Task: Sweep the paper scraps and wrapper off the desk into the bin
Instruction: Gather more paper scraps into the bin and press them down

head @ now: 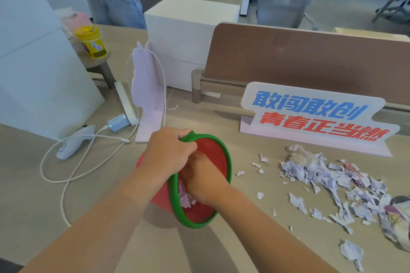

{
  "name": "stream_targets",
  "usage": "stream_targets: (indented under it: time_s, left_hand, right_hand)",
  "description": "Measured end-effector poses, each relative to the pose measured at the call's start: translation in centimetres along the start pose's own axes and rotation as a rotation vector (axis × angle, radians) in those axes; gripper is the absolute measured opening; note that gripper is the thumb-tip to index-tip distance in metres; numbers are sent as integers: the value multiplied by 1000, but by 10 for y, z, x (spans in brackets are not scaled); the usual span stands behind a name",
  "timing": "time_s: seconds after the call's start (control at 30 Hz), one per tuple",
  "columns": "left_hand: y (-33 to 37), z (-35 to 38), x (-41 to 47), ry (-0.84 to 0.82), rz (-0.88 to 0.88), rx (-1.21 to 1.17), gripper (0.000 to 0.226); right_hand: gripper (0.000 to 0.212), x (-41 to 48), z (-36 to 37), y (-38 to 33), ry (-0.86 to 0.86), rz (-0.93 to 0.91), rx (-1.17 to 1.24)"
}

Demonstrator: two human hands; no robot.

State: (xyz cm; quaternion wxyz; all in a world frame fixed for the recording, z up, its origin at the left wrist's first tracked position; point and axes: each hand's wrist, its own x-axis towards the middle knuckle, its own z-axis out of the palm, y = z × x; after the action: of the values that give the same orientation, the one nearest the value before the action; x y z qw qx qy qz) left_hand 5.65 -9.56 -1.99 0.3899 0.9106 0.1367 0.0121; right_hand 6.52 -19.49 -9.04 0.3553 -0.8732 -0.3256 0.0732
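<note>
A small red bin (213, 150) with a green rim stands tilted on the desk in the middle of the view. My left hand (166, 153) grips its rim at the far side. My right hand (199, 175) reaches inside the bin, down among paper scraps (185, 198) lying in it; whether its fingers hold anything is hidden. A big heap of torn paper scraps (332, 182) lies on the desk to the right. A crumpled printed wrapper (397, 217) sits at the right edge beside the heap.
A standing sign (315, 115) with blue and red characters is behind the scraps. A white cable (73, 175), a charger (116, 122) and a grey handheld device (71, 142) lie at left. A brown desk divider (310, 57) runs across the back. A person stands beyond the desk.
</note>
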Motion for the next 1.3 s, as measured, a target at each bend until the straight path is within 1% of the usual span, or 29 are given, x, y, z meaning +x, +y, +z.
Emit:
stream_targets:
  time_s: [0.07, 0.1, 0.17, 0.2, 0.23, 0.3, 0.33, 0.37, 0.47, 0.57, 0.6, 0.67, 0.77, 0.87, 0.93, 0.97, 1.0, 1.03, 1.1, 1.13, 1.17, 1.2, 1.3]
  left_hand:
    - [1, 0, 3, 6, 8, 17, 20]
    - [1, 0, 4, 9, 10, 22, 23]
    - [0, 2, 7, 8, 11, 19, 28]
    - [-1, 1, 9, 11, 17, 27, 27]
    - [-2, 1, 11, 18, 18, 40, 26]
    - [-4, 0, 15, 26, 19, 71, 21]
    - [-4, 0, 17, 31, 27, 87, 16]
    - [-4, -1, 20, 44, 30, 97, 16]
    - [-7, -1, 25, 72, 17, 111, 19]
    - [-8, 1, 25, 56, 6, 95, 20]
    - [-8, 2, 25, 56, 6, 93, 21]
    - [-8, 3, 23, 69, 1, 105, 33]
    - [-8, 3, 23, 77, 4, 118, 40]
    - [-8, 4, 20, 72, 25, 140, 41]
    - [-8, 7, 17, 68, 39, 151, 41]
    - [-7, 8, 15, 64, 46, 153, 41]
    - [-7, 9, 13, 61, 51, 156, 41]
    - [-7, 10, 12, 58, 56, 160, 42]
    - [-7, 11, 10, 50, 64, 163, 42]
    - [-7, 12, 10, 49, 63, 165, 42]
    - [-7, 12, 10, 50, 62, 170, 43]
    - [-7, 13, 11, 52, 61, 177, 43]
    - [-9, 15, 11, 45, 57, 194, 44]
  right_hand:
    - [26, -11, -13, 13, 227, 90, 80]
    - [26, -18, -19, 24, 379, 157, 108]
    - [20, -31, -25, 59, 646, 332, 186]
    - [18, -35, -29, 78, 715, 447, 202]
    - [19, -37, -32, 103, 707, 570, 175]
    - [27, -42, -35, 149, 532, 751, 74]
    - [31, -43, -34, 167, 439, 790, 45]
    - [33, -41, -33, 180, 363, 793, 18]
    - [37, -32, -22, 193, 127, 685, -194]
    - [45, -36, -1, 177, -64, 578, -189]
    - [46, -41, 6, 170, -102, 508, -199]
    - [54, -57, 17, 161, -156, 361, -259]
    - [65, -87, 21, 149, -208, 241, -323]
    - [71, -122, 20, 146, -195, 183, -386]
    - [65, -139, 14, 147, -175, 204, -393]
    - [59, -146, 13, 147, -136, 220, -383]
    - [55, -150, 12, 147, -62, 243, -373]
    - [52, -152, 11, 145, 48, 288, -378]
    - [54, -149, 10, 140, 253, 484, -366]
    - [56, -145, 11, 139, 290, 602, -339]
    - [57, -140, 14, 138, 290, 691, -320]
    - [57, -135, 18, 135, 284, 729, -325]
    - [56, -124, 38, 129, 254, 685, -391]
